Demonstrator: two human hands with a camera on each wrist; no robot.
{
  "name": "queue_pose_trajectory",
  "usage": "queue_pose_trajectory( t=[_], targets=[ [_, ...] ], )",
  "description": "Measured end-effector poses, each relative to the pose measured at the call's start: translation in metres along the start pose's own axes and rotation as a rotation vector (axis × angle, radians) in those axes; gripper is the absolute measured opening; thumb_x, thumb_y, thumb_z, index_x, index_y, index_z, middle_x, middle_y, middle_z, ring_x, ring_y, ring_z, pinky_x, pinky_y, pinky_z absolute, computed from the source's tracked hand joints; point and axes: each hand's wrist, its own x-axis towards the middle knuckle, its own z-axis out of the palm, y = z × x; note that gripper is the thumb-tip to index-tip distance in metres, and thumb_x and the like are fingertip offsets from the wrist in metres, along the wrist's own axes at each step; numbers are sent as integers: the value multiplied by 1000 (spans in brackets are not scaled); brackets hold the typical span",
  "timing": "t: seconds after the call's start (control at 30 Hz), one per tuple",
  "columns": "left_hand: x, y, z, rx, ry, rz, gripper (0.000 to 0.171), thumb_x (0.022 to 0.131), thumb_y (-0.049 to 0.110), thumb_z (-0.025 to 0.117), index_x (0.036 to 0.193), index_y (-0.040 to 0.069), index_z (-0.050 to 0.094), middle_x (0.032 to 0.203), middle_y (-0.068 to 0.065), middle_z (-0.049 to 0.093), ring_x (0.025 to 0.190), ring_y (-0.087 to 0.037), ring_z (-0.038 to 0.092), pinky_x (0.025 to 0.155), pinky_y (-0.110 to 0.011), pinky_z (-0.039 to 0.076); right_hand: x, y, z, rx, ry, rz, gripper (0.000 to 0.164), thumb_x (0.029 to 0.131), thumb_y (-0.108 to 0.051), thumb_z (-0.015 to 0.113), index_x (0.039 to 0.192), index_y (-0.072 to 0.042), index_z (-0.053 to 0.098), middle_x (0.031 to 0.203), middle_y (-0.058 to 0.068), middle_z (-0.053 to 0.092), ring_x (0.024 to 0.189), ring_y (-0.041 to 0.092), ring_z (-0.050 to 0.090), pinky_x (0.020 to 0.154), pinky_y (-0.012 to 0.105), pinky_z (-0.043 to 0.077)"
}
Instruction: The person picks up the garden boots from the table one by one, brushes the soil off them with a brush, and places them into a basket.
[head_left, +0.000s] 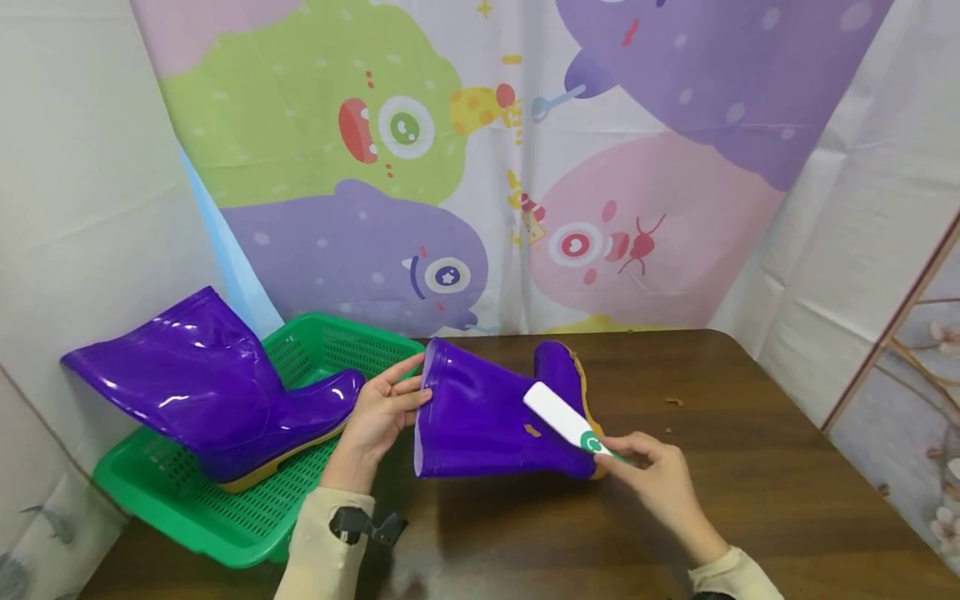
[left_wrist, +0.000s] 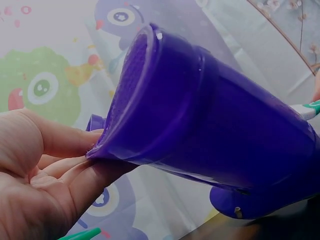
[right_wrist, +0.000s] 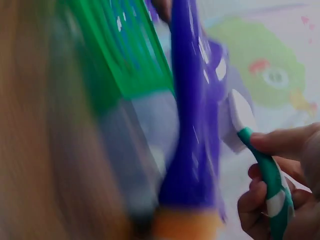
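A glossy purple rain boot [head_left: 480, 408] with a yellow sole lies on its side over the table, its opening to the left. My left hand [head_left: 378, 417] pinches the boot's top rim between thumb and fingers, as the left wrist view also shows. In my right hand [head_left: 660, 479] is a scrub brush [head_left: 558, 417] with a white head and a green-and-white handle. The brush head overlaps the boot near the ankle; in the right wrist view the brush's bristles [right_wrist: 230, 127] face the shaft. A small brown smear [head_left: 532, 431] sits on the shaft beside the brush.
A second purple boot [head_left: 225, 392] stands in a green plastic basket [head_left: 247, 546] at the left. Small brown crumbs [head_left: 674, 402] lie on the wooden table [head_left: 720, 500] at the right. Behind the table hangs a cartoon-print cloth [head_left: 517, 275].
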Motion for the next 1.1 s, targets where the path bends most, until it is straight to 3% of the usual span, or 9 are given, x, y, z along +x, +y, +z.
queue_pose_trajectory(
  t=[0.17,0.37,0.47,0.6,0.8,0.87,0.97,1.03,1.1],
  targets=[
    [-1,1,-1,1,1,5,63,90,-21,50,150,-10,31,93,2,75,79,-15,73,67,-30,59,-6,-8,13,77,-147,58,19,77,-4,83,95,-1,78,79,1,70,64,4,54,52,23,46],
    [-3,2,-3,-11,-8,8,63,90,-22,50,150,-10,32,92,1,75,76,-14,73,65,-29,59,-4,-1,5,-85,-153,97,16,74,-5,86,89,-7,80,83,-1,74,73,4,60,74,25,52],
    [-3,1,-3,-7,-15,11,63,90,-21,50,150,-10,33,93,1,75,75,-14,73,64,-29,59,-4,-2,-2,-145,-146,135,16,74,-7,87,88,-8,80,83,-1,74,71,5,60,71,26,52],
    [-2,2,-4,-1,-12,19,63,90,-22,50,149,-10,33,94,1,75,75,-15,73,64,-30,59,0,-4,-13,-157,-130,159,16,74,-7,86,88,-6,79,87,7,75,63,5,56,53,24,47],
    [-1,1,-2,-10,-5,5,63,90,-21,50,150,-9,33,94,1,75,77,-15,73,66,-30,59,1,-1,-30,-251,-57,114,17,75,-9,86,90,-6,79,75,0,72,56,3,51,54,20,44],
    [-2,0,-1,-14,3,1,63,90,-21,51,150,-9,33,93,1,75,77,-14,73,66,-30,59,1,-1,-30,-183,-34,132,18,76,-7,85,92,-3,78,75,-2,71,58,4,52,54,19,44],
    [-1,0,0,-26,15,-1,62,91,-21,50,149,-8,34,93,1,75,78,-13,72,66,-29,59,-1,-5,-20,14,-41,160,20,79,-4,82,96,3,76,82,-2,74,65,6,59,57,18,46],
    [-1,0,1,-33,18,1,62,91,-21,50,150,-8,34,93,1,75,78,-13,73,66,-29,59,-3,-8,-9,130,-87,158,21,80,-2,81,98,7,74,82,-1,73,61,7,57,49,22,45],
    [0,0,1,-45,19,5,62,91,-21,50,150,-8,34,94,1,75,78,-14,73,66,-29,59,-4,-10,0,138,-131,117,21,79,-3,82,98,5,75,78,-1,71,60,6,55,49,22,44]
  ],
)
